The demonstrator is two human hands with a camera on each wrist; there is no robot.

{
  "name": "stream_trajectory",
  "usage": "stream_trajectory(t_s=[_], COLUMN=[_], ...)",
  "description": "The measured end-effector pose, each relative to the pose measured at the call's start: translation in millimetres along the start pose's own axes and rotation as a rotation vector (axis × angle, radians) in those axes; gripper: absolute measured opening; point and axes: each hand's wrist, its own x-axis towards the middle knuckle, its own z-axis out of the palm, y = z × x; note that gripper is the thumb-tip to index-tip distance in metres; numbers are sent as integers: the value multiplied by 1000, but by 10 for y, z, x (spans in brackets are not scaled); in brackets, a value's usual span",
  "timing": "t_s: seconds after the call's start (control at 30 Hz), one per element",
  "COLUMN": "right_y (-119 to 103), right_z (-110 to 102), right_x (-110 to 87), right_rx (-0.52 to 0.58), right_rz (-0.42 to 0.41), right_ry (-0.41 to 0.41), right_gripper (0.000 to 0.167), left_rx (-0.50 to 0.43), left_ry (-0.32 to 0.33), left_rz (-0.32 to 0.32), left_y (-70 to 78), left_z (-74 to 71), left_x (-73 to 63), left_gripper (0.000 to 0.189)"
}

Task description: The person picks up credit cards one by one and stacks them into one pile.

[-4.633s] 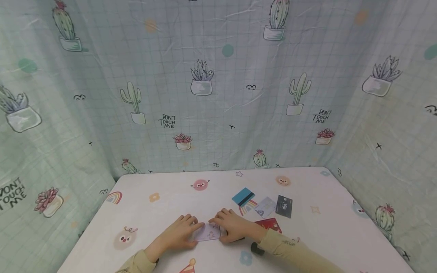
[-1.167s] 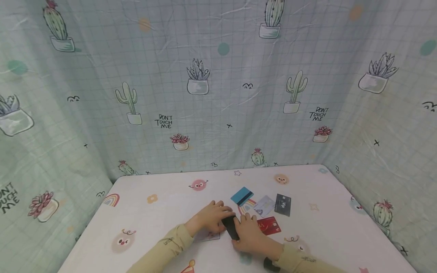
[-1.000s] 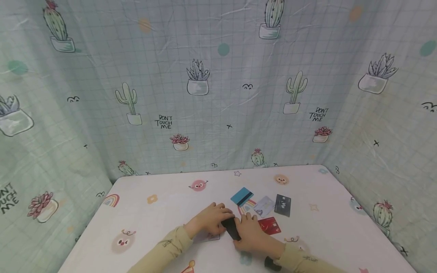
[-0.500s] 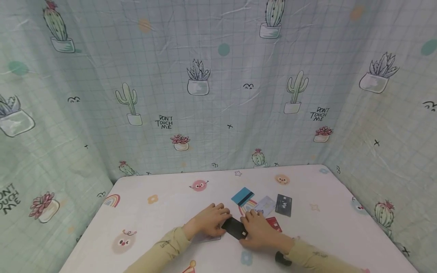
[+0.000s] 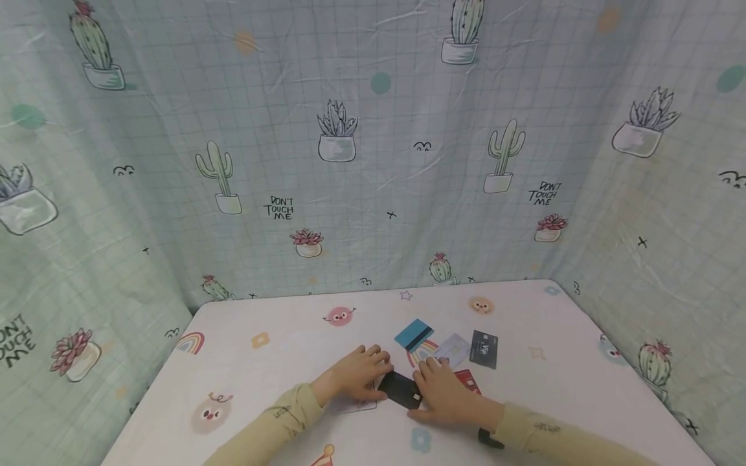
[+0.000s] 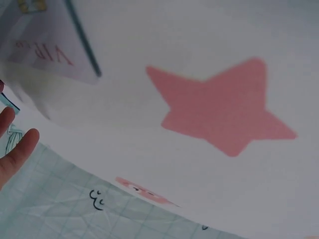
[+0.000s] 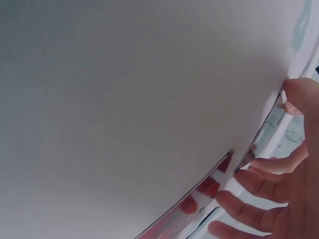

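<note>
A black card [image 5: 399, 389] with a chip lies between the two hands, nearly flat at the table surface. My left hand [image 5: 355, 374] pinches its left end, thumb below and fingers above. My right hand [image 5: 444, 393] pinches the opposite end the same way. Beneath the left hand a pale purple card [image 5: 362, 407] lies on the table, partly covered; in the left wrist view this purple card [image 6: 47, 47] shows VIP lettering. A red card [image 5: 468, 380] is partly hidden behind the right hand. From the right wrist, the thumb and fingertips [image 7: 249, 179] are seen along a card edge.
Beyond the right hand lie a blue card [image 5: 414, 334] with a dark stripe, a pale card [image 5: 453, 350] and a dark VIP card [image 5: 484, 349]. A black object [image 5: 491, 439] shows below the right wrist. A printed curtain [image 5: 373, 194] surrounds the white table [image 5: 280, 362].
Earlier both hands were at the pale purple card. Later the black card appears between them, seen tilted; now it has turned flatter, and my right hand has shifted slightly right.
</note>
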Motion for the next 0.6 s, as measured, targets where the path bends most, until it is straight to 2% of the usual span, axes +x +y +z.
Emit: stream_trajectory(t_s=[0.27, 0.47, 0.6], right_y=[62, 79, 74], right_z=[32, 12, 14], right_x=[44, 73, 77], right_rx=[2, -4, -23], right_rz=[-12, -17, -20], right_ry=[-26, -64, -50], right_gripper=[77, 76, 75], left_rx=[23, 44, 51], left_ry=[-28, -13, -16], left_rz=[-16, -8, -13], left_y=[12, 33, 60], left_z=[-27, -25, -50], left_x=[15, 42, 34], left_gripper=[53, 54, 56])
